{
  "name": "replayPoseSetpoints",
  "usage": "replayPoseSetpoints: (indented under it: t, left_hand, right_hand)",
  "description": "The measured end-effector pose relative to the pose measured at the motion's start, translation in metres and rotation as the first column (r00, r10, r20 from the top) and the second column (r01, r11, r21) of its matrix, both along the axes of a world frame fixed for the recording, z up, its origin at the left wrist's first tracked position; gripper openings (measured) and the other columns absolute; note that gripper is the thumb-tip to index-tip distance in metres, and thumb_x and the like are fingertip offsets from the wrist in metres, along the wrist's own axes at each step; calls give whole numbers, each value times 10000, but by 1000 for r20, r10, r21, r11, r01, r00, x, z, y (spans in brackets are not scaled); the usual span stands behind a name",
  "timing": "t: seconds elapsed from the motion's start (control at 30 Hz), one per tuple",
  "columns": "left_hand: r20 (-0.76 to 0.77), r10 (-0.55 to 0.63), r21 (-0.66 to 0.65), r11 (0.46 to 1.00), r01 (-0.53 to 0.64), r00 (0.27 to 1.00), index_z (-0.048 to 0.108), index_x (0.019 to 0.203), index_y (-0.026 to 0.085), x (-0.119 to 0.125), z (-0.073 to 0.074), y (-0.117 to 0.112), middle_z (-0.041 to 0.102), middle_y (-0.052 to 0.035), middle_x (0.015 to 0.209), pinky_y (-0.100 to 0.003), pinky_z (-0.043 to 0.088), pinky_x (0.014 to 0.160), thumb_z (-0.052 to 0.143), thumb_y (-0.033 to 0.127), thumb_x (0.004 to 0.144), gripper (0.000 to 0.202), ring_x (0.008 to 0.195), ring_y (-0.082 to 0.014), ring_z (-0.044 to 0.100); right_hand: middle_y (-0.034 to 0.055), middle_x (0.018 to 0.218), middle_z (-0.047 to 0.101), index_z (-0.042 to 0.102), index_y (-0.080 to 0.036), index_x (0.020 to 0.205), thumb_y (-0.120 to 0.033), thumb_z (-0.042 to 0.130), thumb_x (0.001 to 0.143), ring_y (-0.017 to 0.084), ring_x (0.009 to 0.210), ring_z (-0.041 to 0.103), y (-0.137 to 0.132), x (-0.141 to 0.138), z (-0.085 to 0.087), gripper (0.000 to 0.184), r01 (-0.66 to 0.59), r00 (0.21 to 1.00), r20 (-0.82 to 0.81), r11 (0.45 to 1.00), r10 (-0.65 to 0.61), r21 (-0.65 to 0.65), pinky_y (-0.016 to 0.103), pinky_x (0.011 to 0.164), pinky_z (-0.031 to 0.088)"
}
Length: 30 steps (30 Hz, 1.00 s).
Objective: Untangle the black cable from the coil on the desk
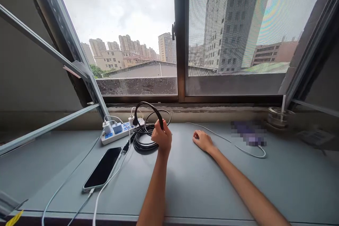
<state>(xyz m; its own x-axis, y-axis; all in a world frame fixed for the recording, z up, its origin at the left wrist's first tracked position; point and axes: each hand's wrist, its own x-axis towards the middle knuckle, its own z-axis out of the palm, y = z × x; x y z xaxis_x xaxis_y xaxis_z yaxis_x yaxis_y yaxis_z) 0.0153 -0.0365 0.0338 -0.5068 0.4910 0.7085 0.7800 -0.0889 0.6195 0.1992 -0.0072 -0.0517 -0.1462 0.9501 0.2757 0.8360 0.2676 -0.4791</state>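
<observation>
My left hand (pixel 162 135) is raised above the desk, its fingers wrapped round a black cable (pixel 149 104). From the fist the cable arches up and left, then drops beside a power strip (pixel 118 136). The rest of it lies in a round coil (pixel 144 149) on the desk, partly behind my hand. To the right, my right hand (pixel 202 140) rests on the desk, loosely curled with a gap between thumb and fingers and nothing visible in it. A thin white cord (pixel 222 136) runs just beyond it.
Plugs and chargers (pixel 117 127) sit in the power strip. A phone (pixel 103 169) lies at left on the grey desk (pixel 196 187), with white cables (pixel 108 183) beside it. A blurred purple object (pixel 247 134) and a glass jar (pixel 278 118) stand at right. Metal struts (pixel 90 81) slant at left before the window.
</observation>
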Motion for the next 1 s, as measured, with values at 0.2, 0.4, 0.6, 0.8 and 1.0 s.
replayPoseSetpoints:
  t: [0.2, 0.4, 0.6, 0.8, 1.0]
  left_hand:
    - [-80, -124, -110, 987, 115, 989, 611, 994, 138, 17, 1, -9, 676, -102, 817, -251, 423, 741, 386, 291, 906, 286, 773, -186, 640]
    - [-54, -117, -350, 932, 91, 992, 579, 1132, 161, 22, 2, -1, 650, -96, 751, -292, 387, 678, 295, 398, 961, 408, 759, -236, 624]
    - [25, -238, -593, 779, 207, 971, 675, 839, 186, 14, -13, 13, 655, -81, 749, -291, 405, 695, 553, 429, 849, 272, 805, -242, 619]
    - [9, -41, -501, 864, 40, 999, 598, 1119, 170, -8, -6, 12, 525, -144, 1212, -393, 302, 988, 546, 315, 846, 314, 1204, -294, 426]
    - [170, 215, -491, 865, -106, 962, 411, 1288, 30, -57, -16, 17, 511, -244, 1218, -478, 312, 973, 558, 128, 774, 543, 1163, -322, 469]
  right_hand:
    - [42, 898, 596, 592, -134, 892, -339, 540, 899, 153, 860, 558, 1, 1, 1, 212, -2, 1000, 6, 1000, 2, -3, 342, 801, 455]
    - [44, 908, 602, 596, -130, 904, -337, 545, 899, 157, 876, 568, 1, 1, 0, 214, 2, 1000, 13, 1000, -2, -2, 353, 811, 466]
    - [45, 909, 603, 596, -129, 903, -335, 546, 899, 159, 884, 569, 1, 1, -2, 212, 2, 1000, 15, 1000, -2, 1, 358, 821, 464]
    - [41, 892, 598, 593, -131, 891, -338, 542, 899, 155, 864, 563, 0, 1, -1, 214, 3, 1000, 4, 1000, -3, 0, 349, 809, 458]
    - [41, 892, 593, 589, -134, 890, -352, 538, 898, 157, 865, 556, 0, 1, -2, 225, 5, 1000, -6, 1000, -5, -4, 347, 804, 453]
